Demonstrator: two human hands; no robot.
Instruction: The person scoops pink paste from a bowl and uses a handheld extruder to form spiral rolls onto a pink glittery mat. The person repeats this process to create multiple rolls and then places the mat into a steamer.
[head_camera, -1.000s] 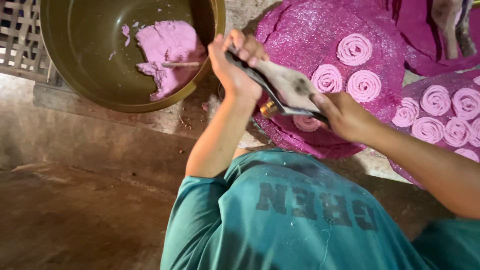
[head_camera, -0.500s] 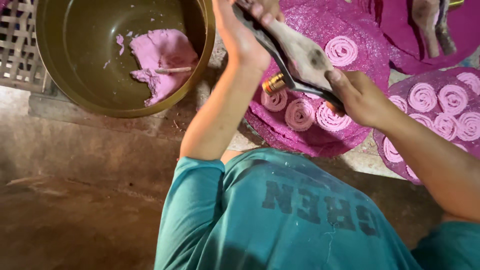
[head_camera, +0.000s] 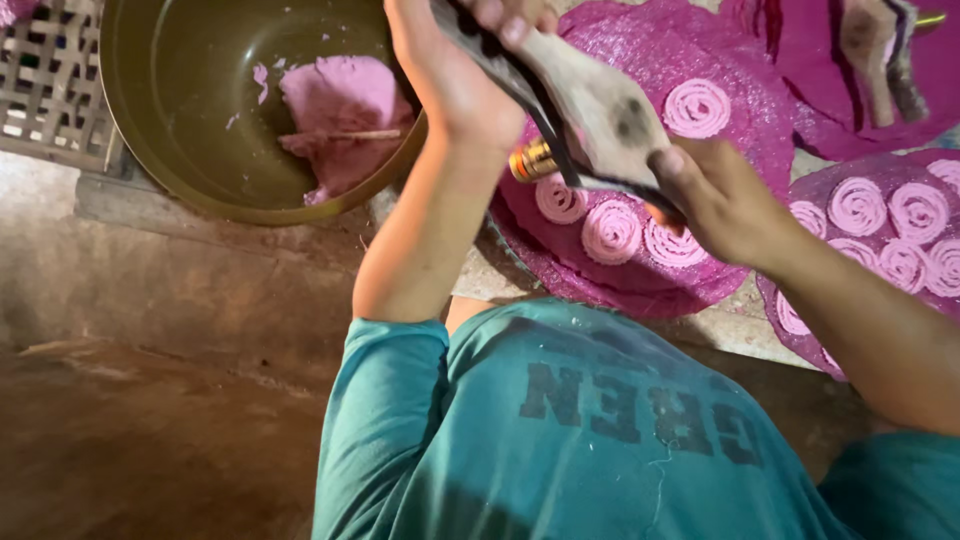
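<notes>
We take the big olive-brown bowl (head_camera: 190, 150) as our landmark. Inside it lies a lump of pink dough (head_camera: 340, 120) with a thin stick (head_camera: 350, 135) across it, and a few pink smears mark its wall. To its right our hands are clamped on a worn wooden press (head_camera: 600, 110), the left hand (head_camera: 450, 70) gripping its upper end and the right hand (head_camera: 715, 200) its lower end. The press is pale and stained, edged in dark metal, with a brass nozzle (head_camera: 530, 160) beneath. It is held tilted above a round magenta mat (head_camera: 740, 90) that carries pink dough spirals (head_camera: 612, 230). Further right, a second mat (head_camera: 800, 190) holds more spirals. Left of the bowl stands a woven bamboo frame (head_camera: 50, 90). Below the bowl runs a rough, dusty floor (head_camera: 150, 420).
</notes>
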